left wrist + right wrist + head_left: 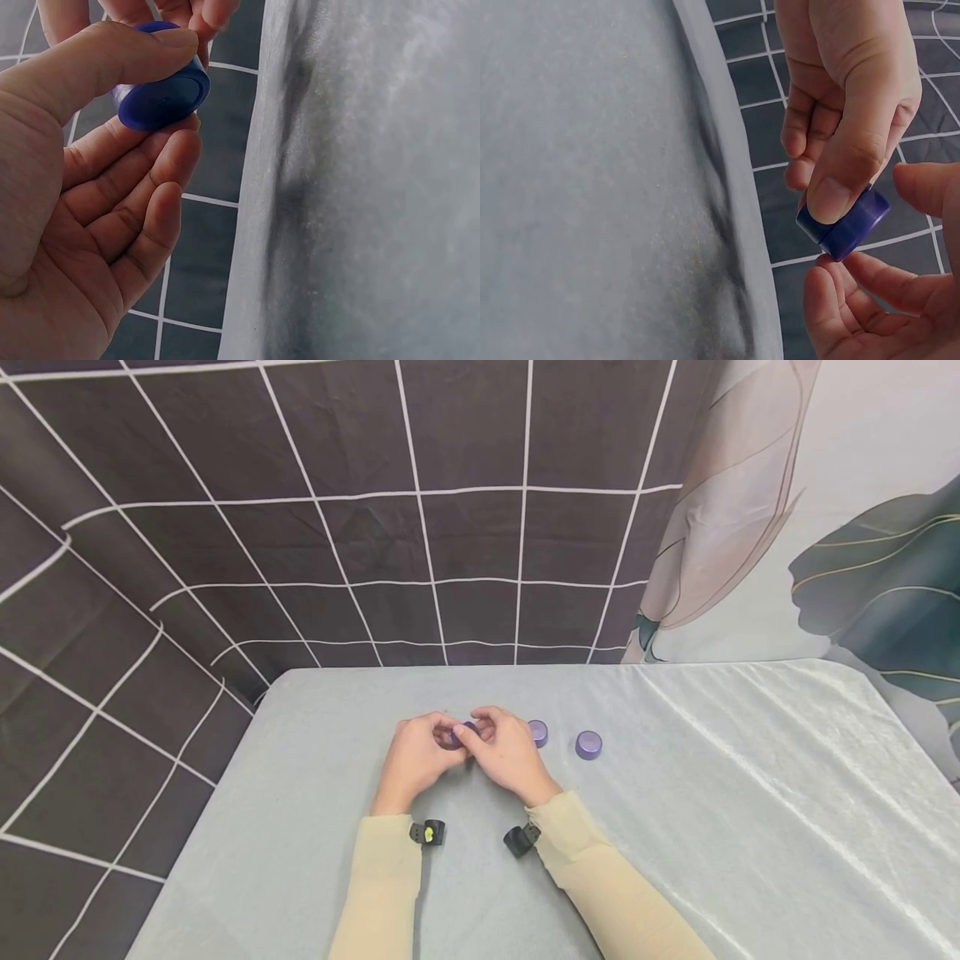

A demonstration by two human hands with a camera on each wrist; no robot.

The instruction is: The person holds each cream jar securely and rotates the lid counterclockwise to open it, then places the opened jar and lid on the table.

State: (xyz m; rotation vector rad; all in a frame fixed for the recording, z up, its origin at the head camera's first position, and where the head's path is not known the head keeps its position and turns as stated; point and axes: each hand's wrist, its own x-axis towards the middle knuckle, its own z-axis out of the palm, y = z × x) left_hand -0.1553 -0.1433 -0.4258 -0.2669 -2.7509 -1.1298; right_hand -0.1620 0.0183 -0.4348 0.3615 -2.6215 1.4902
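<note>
A small purple round jar (454, 740) is between both hands above the table; a seam around it shows in the right wrist view. My right hand (504, 752) pinches it, the thumb flat on its side. Around its other end curves my left hand (420, 758). In the right wrist view, left fingertips (832, 262) lie at the lower edge of the jar (855, 229), while the left thumb (922, 187) stands a little apart from it. From the left wrist, the jar's round end (161, 101) faces the camera, with the left fingers spread loosely beneath.
Two similar purple jars stand on the table to the right of the hands: one right beside the right hand (538, 733), another farther right (588, 745). A pale grey cloth (750, 793) covers the table. Dark gridded fabric (472, 543) hangs behind and at left.
</note>
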